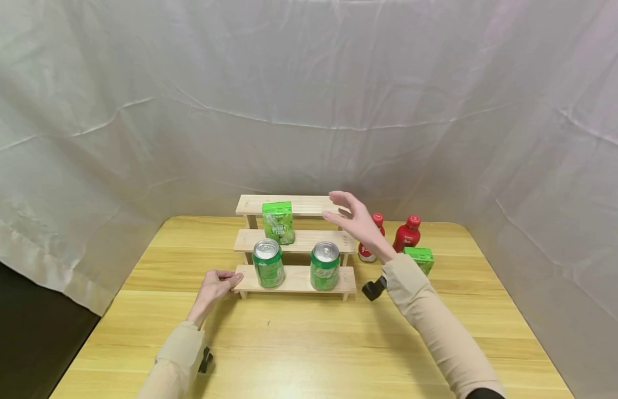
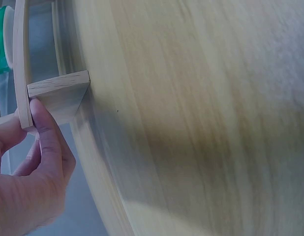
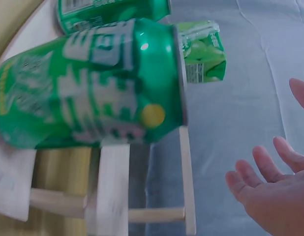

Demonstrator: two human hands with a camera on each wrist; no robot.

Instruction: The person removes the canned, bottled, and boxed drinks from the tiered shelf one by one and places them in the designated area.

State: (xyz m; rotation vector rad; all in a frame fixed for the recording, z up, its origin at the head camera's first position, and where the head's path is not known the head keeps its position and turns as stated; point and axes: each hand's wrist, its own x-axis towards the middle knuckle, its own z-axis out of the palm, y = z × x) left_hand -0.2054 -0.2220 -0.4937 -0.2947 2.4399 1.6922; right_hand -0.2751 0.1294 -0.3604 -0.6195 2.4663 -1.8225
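A three-step wooden rack [image 1: 297, 280] stands on the table. My left hand [image 1: 216, 287] pinches the left end of its lowest step between thumb and fingers; the left wrist view shows this grip on the board's edge [image 2: 22, 64]. Two green drink cans, a left one [image 1: 269, 270] and a right one [image 1: 325, 271], stand upright on that step. One green drink carton [image 1: 278, 224] stands on the middle step, left of centre. My right hand [image 1: 357, 220] hovers by the rack's upper right end, fingers spread and holding nothing. In the right wrist view, the nearer can [image 3: 93, 88] is beside that hand [image 3: 275, 196].
Right of the rack stand two red bottles, one [image 1: 407, 236] in plain sight and another [image 1: 366, 254] partly behind my right hand. A second green carton [image 1: 420, 254] is partly covered by my right sleeve. A pale curtain [image 1: 309, 111] hangs behind the table [image 1: 289, 354].
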